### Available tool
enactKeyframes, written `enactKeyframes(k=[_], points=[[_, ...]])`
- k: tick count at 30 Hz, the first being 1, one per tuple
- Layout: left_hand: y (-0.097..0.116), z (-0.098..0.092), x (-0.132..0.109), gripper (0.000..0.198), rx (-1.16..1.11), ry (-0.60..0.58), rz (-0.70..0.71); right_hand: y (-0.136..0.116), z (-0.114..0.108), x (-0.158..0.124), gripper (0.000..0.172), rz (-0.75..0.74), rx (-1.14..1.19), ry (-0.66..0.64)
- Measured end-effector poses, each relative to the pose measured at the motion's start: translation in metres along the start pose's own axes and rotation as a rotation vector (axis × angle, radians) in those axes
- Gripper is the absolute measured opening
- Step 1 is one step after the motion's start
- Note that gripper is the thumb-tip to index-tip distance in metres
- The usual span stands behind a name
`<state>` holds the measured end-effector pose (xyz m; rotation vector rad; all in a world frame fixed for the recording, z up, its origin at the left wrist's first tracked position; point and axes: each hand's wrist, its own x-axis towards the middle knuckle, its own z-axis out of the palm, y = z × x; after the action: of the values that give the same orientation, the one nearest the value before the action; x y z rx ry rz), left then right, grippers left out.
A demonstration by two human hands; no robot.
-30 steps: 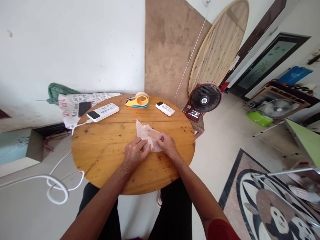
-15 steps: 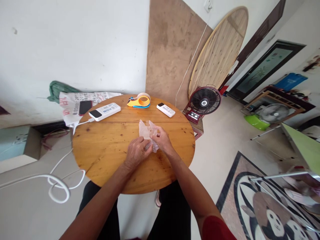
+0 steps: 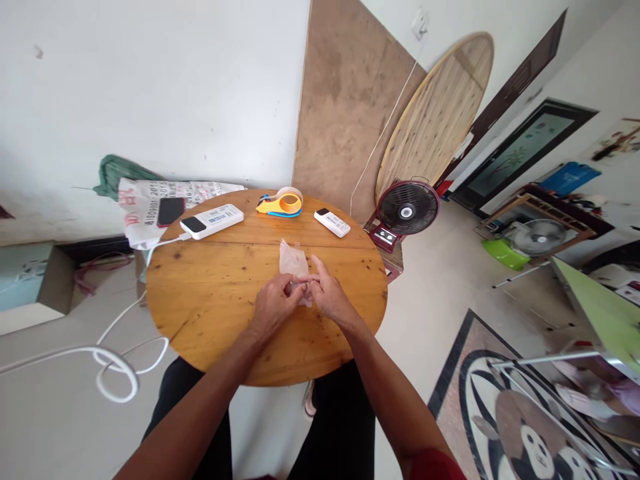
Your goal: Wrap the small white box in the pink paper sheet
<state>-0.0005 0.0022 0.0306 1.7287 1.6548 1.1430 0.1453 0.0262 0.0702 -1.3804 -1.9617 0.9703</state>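
Pinching the thin wrap (image 3: 293, 259) on the tabletop (image 3: 210, 300), the left hand (image 3: 274, 301) probably steadies it against slipping. The right hand (image 3: 328, 293) touches it, 1 finger extended; whether it pinches, I cannot tell.

- Head view: head-worn, set above the legs (image 3: 340, 420), facing forward and down over the table (image 3: 210, 287).
- Range: near; left hand (image 3: 274, 303) and right hand (image 3: 329, 293) lie just below centre.
- Field: wide, from wall (image 3: 150, 87) at upper left to floor (image 3: 425, 300) at right, with door (image 3: 530, 153) slanted at upper right.
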Motion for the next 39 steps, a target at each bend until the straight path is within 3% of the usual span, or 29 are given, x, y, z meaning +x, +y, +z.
enactKeyframes(k=[4,9,14,18,21,26,30,32,35,39], points=[[0.007,-0.005,0.002,0.022,-0.001,-0.091,-0.105,0.000,-0.004,0.001,0.073,0.019,0.054,-0.074],[-0.003,-0.006,0.004,0.025,0.009,-0.152,-0.124,0.002,-0.011,0.008,0.065,-0.100,-0.093,-0.069],[-0.012,-0.003,0.016,0.019,0.174,-0.063,0.043,-0.007,-0.013,0.037,0.034,-0.013,-0.407,0.041],[-0.010,-0.008,0.028,0.015,0.134,-0.180,0.111,-0.013,-0.004,0.069,0.030,0.054,-0.648,-0.028],[-0.008,-0.013,0.033,0.015,0.120,-0.270,0.114,-0.005,0.001,0.085,0.024,0.075,-0.695,0.030],[-0.010,-0.012,0.035,0.016,0.100,-0.308,0.123,0.025,0.003,0.092,0.018,0.057,-0.284,0.230],[-0.014,-0.008,0.036,0.013,0.077,-0.285,0.139,0.033,0.008,0.090,0.024,0.143,0.262,0.113],[-0.015,-0.007,0.035,0.012,0.069,-0.274,0.149,0.032,0.010,0.088,0.025,0.173,0.429,0.040],[-0.020,-0.004,0.030,0.016,0.104,-0.198,0.166,0.035,0.011,0.085,0.020,0.153,0.530,0.008],[-0.024,-0.003,0.024,0.039,0.210,-0.036,0.256,0.048,0.012,0.085,0.016,0.056,0.490,-0.042]])
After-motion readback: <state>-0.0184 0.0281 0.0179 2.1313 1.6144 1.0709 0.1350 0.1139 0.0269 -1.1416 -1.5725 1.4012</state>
